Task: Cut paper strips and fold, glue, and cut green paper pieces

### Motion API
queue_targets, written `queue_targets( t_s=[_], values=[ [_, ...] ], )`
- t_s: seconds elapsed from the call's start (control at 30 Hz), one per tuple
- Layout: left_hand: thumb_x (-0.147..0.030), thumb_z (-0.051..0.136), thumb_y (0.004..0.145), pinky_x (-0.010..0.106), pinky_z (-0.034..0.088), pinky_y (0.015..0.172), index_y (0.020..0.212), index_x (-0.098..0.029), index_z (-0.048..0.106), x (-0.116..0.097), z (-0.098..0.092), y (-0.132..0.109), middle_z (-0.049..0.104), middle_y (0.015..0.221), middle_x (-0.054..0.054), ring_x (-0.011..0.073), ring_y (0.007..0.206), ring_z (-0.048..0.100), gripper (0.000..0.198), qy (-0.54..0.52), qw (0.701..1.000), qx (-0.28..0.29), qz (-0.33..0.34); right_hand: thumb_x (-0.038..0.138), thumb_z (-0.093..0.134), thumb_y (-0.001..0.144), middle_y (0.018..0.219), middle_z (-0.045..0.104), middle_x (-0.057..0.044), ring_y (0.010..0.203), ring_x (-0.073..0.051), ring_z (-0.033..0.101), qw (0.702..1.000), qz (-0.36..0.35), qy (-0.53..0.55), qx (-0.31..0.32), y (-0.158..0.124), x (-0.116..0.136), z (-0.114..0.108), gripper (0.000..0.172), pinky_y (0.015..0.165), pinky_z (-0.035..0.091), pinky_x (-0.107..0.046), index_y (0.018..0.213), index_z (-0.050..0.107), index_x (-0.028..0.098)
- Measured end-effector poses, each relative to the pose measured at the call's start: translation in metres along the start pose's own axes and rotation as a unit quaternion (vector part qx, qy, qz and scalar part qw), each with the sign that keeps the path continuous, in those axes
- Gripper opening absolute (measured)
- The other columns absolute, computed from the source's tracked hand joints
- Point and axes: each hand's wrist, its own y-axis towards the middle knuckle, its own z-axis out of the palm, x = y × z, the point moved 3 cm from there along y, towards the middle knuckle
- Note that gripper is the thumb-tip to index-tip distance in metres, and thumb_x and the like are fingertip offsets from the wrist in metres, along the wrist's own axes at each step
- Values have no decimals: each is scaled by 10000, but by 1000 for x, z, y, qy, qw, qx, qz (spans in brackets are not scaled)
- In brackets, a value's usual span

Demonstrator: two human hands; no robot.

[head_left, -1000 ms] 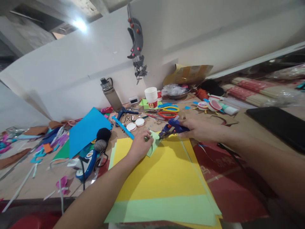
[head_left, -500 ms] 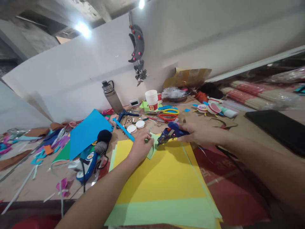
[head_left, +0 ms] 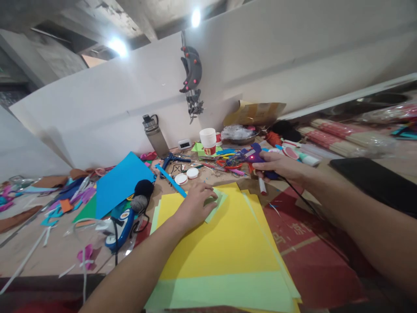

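My left hand (head_left: 196, 203) rests on the yellow sheet (head_left: 224, 252), its fingers curled over a small light green paper piece (head_left: 219, 208) and partly hiding it. My right hand (head_left: 275, 164) is wrapped round a blue-purple hot glue gun (head_left: 252, 156) with a small red light showing. The gun is held beyond the top right corner of the yellow stack, over the scissors and scraps, with its cord trailing below the wrist. Pale green sheets (head_left: 221, 291) show beneath the yellow one. A thin blue strip (head_left: 171, 180) reaches toward my left fingers.
Two white round lids (head_left: 181, 178), a stack of paper cups (head_left: 207, 138) and a grey bottle (head_left: 155, 137) stand farther back. On the left lie a blue sheet (head_left: 122, 184), dark yarn balls (head_left: 143, 188) and a blue-white device (head_left: 120, 230). A black flat item (head_left: 374, 182) lies right.
My right hand has drawn the glue gun away from the green paper piece, back and to the right. My left hand stays at the piece, lying flatter over it.
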Motion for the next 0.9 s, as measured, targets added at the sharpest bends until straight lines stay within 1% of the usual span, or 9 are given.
queue_targets(
  t_s=[0.1,0.27,0.43,0.53,0.67,0.73,0.77,0.9],
  values=[
    [-238,519,896,384,421,993,996,-193,677,-6,0,0,624,1139,95,212,1099,546,193,10,999,20,41,408,682,766,607,564,35,539,-91,493,1000,-4,24,6,4,-4,0,335,495,366,-215,935,489,193],
    [-227,457,933,385,409,990,1044,-199,676,-13,-1,2,670,1105,73,202,1079,565,248,50,994,51,84,417,693,752,556,553,38,504,-87,479,1000,-2,21,8,7,-7,0,330,471,360,-208,857,477,190],
    [-250,403,960,386,389,1013,1144,-197,648,-16,-2,3,662,1173,67,196,1114,558,311,70,991,75,89,397,704,759,563,579,30,502,-91,490,999,-3,50,-5,11,-15,-2,332,453,358,-196,894,486,187],
    [-260,379,966,405,386,1017,1204,-213,622,-15,0,3,638,1214,73,207,1145,535,344,87,990,85,78,397,727,737,543,574,36,480,-88,480,997,-8,74,-15,13,-18,-4,360,442,356,-195,895,476,192],
    [-261,376,963,423,390,1015,1257,-236,593,-12,2,2,614,1234,82,220,1170,504,366,98,989,91,66,424,748,695,546,571,38,496,-106,505,994,-27,96,-37,17,-17,-5,405,444,379,-208,883,464,205],
    [-263,374,963,427,389,1017,1262,-241,588,-11,2,2,609,1233,83,222,1171,496,368,97,990,88,60,415,749,682,552,559,47,493,-111,510,991,-44,108,-68,18,-14,-6,400,442,397,-217,886,471,213],
    [-265,372,964,429,387,1020,1259,-240,588,-11,2,2,607,1233,82,223,1172,492,366,95,990,88,56,393,747,683,559,557,48,487,-112,507,988,-50,112,-96,18,-12,-8,377,439,405,-222,881,480,215],
    [-259,396,953,448,368,1038,1251,-227,571,-11,2,1,594,1249,77,232,1181,474,346,86,991,92,37,267,670,764,593,562,30,486,-104,502,967,-53,104,-228,11,-1,-19,169,446,441,-226,803,517,207]
  ],
)
